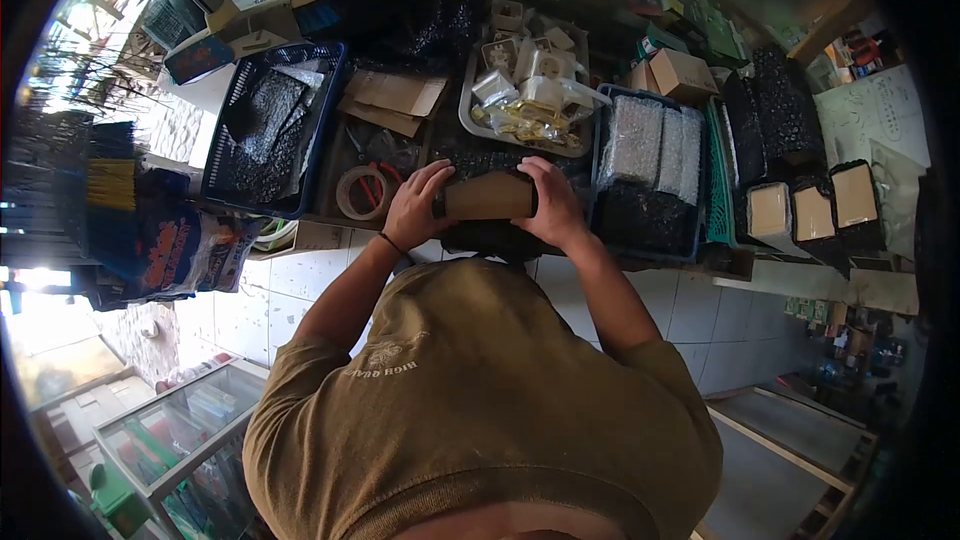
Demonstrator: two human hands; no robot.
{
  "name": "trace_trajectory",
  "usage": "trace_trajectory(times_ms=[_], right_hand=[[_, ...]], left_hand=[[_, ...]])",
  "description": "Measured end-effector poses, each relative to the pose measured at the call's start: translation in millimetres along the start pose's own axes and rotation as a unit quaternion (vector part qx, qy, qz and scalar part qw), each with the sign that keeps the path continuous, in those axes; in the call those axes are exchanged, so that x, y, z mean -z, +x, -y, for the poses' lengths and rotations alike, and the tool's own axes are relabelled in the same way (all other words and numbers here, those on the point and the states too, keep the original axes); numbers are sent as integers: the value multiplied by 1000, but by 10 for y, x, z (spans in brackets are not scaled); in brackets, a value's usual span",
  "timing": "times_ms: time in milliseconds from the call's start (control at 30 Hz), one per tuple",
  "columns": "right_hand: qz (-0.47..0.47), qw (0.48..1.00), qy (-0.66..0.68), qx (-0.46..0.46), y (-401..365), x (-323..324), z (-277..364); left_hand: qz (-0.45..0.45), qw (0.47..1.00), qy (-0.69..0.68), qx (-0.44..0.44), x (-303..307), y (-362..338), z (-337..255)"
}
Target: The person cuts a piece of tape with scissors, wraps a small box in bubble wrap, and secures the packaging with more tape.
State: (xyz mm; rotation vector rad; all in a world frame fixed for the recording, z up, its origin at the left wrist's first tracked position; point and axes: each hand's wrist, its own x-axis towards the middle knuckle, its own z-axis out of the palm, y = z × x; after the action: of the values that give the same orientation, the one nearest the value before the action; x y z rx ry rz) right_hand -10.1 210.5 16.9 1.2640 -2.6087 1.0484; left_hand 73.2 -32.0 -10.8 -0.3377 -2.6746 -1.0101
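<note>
A brown cardboard piece (488, 196) lies across the front of the work surface, directly before my body. My left hand (418, 204) grips its left end, with the fingers bent over the far side and the thumb at the near edge. At the opposite end my right hand (552, 202) holds it the same way. Black bubble wrap (478, 162) shows just behind the cardboard and dark material hangs below it. Beside my left hand are a roll of tape (362, 192) and a red-handled tool (386, 180). Flat cardboard sheets (395, 98) lie farther back.
A metal tray (478, 128) holds white sockets and small yellow-packed parts. Left stands a blue basket (212, 172) with bubble wrap; right, another blue basket (694, 240) with wrapped packages. Beyond it are a green basket (716, 180), a cardboard box (682, 76) and wrapped packs with cardboard faces (813, 214).
</note>
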Motion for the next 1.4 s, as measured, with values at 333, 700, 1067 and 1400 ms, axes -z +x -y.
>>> trace_trajectory(times_ms=[333, 700, 1067, 1400], right_hand=[[-32, 996, -38, 69, -384, -117, -27], [-64, 994, 71, 52, -851, -231, -15], [-182, 968, 94, -146, -658, -192, 280], [-114, 831, 262, -477, -661, -260, 120]], left_hand=[[-109, 992, 30, 55, -241, -483, -416], [-158, 937, -101, 296, -408, -611, -944], [-107, 831, -385, 388, -319, -511, -711], [26, 887, -293, 357, -255, -370, -188]])
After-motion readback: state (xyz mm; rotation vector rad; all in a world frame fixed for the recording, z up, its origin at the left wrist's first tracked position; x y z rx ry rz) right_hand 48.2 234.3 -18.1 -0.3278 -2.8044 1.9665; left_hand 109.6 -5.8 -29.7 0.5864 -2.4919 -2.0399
